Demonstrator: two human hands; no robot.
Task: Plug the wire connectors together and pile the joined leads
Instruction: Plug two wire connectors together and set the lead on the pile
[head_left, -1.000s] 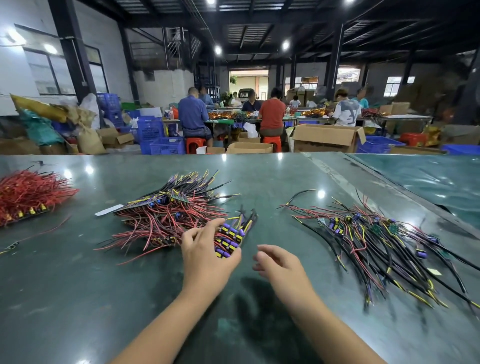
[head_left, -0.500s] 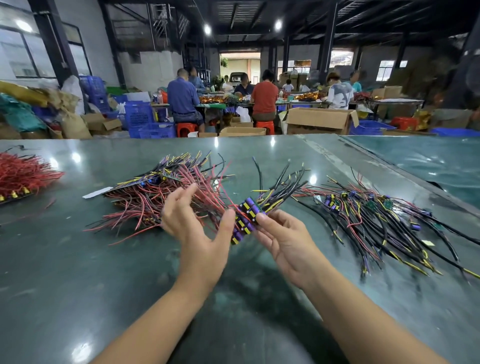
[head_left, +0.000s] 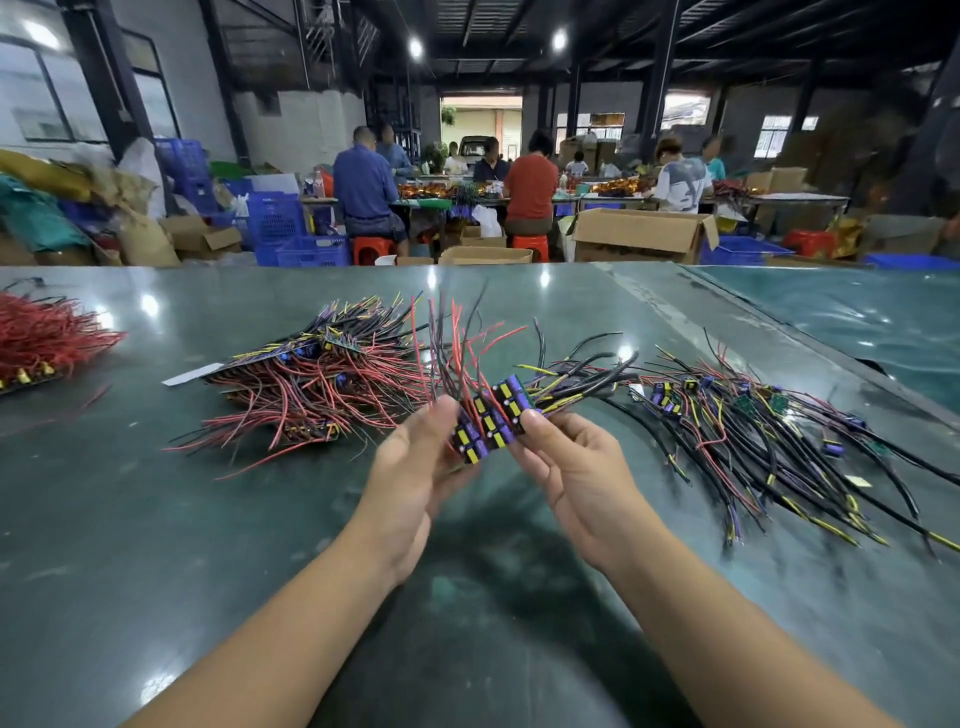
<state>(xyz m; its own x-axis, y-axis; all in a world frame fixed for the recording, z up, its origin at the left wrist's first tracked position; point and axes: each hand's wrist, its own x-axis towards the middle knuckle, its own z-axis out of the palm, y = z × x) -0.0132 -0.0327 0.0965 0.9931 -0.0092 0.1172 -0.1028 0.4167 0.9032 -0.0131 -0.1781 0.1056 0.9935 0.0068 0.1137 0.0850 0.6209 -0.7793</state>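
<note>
A dark green glossy worktop (head_left: 156, 519) carries a red-and-black wire pile (head_left: 311, 395) at centre, a black-and-yellow wire pile (head_left: 753, 431) at right, and red wires (head_left: 47, 332) far left.

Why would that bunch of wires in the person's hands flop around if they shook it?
Probably because the bundle of leads has thin wires that already bend and fan out above the left hand and right hand. The blocky purple and yellow connectors look stiff, so that middle part likely stays firm. It seems light, since fingertips hold it up.
</note>
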